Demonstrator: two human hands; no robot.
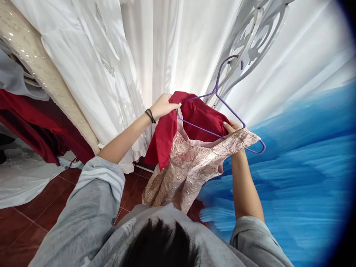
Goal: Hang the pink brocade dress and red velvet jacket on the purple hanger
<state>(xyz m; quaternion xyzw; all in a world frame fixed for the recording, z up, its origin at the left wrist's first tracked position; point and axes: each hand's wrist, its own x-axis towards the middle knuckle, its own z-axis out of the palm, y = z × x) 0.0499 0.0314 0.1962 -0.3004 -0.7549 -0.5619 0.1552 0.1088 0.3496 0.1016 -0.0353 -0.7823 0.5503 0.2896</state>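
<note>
A pale pink dress (191,157) with a raised metallic floral pattern hangs on a purple hanger (230,109). One of its shoulder straps rests over the hanger's right arm. Red cloth (204,116) drapes over the hanger's left side and spreads behind the dress's neckline. My left hand (163,105) is closed on the red cloth at the left shoulder, thumb on top. At the other side, my right hand (233,126) pinches the red cloth's edge; its fingers are mostly hidden behind the cloth and dress.
A white scrolled metal frame (250,40) stands by the hanger's hook. White garments (83,66) hang at left beside a glittery cream one (52,78). Dark red clothes (39,122) hang farther left. Blue tulle (294,167) fills the right. The floor (36,218) is red tile.
</note>
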